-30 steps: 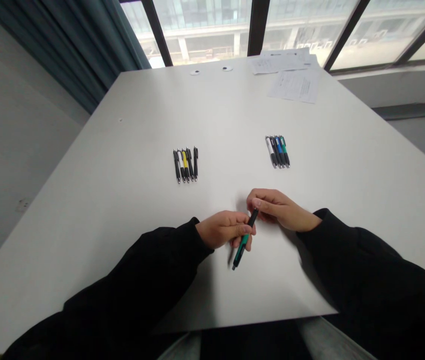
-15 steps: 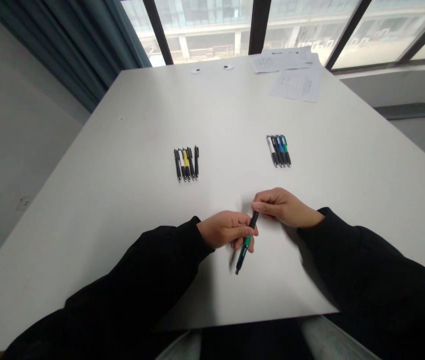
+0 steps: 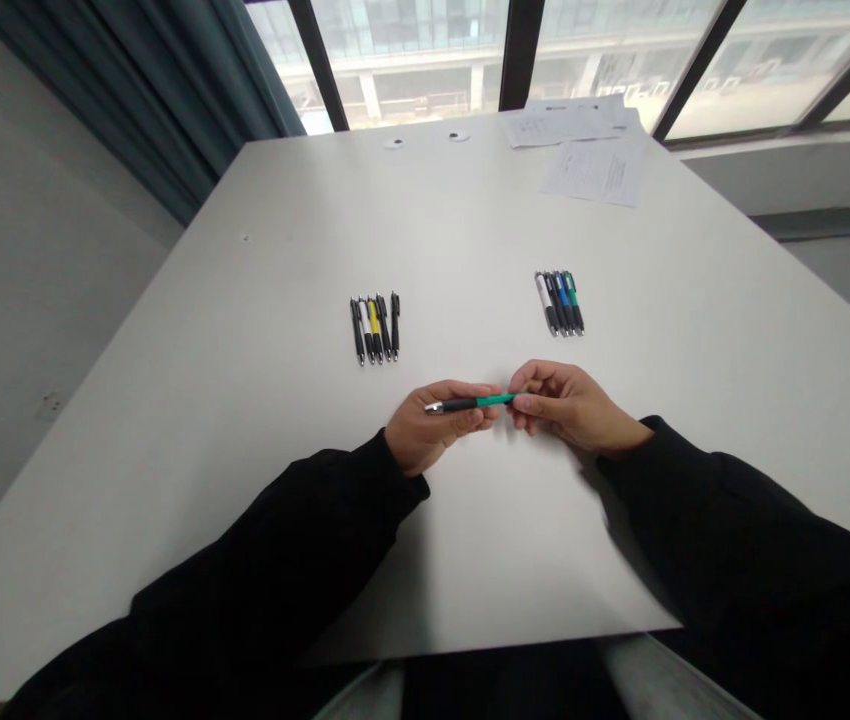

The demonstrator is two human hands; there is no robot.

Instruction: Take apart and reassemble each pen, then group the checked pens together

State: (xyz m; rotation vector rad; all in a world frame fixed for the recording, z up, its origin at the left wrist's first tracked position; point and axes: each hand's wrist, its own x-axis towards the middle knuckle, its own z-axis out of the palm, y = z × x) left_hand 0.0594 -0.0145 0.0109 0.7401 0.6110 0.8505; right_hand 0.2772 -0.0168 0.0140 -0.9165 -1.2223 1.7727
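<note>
A green-and-black retractable pen [image 3: 474,403] lies level between my hands, its metal tip pointing left. My left hand [image 3: 432,425] is shut on its black grip and front end, and my right hand [image 3: 564,405] pinches its green end between thumb and fingers. Farther up the white table [image 3: 245,450], a row of several black, white and yellow pens [image 3: 375,328] lies side by side. To its right lies a second row of several white, black, blue and green pens [image 3: 560,303]. Neither hand touches these rows.
Loose printed sheets [image 3: 594,170] lie at the table's far edge, beside two small round discs [image 3: 393,144]. Beyond the table stand a large window and a dark teal curtain [image 3: 147,90]. The near table edge runs across my lap.
The pen has swung from pointing down toward me to lying level, tip to the left. My left hand has turned and closed around it, and my hands are closer together.
</note>
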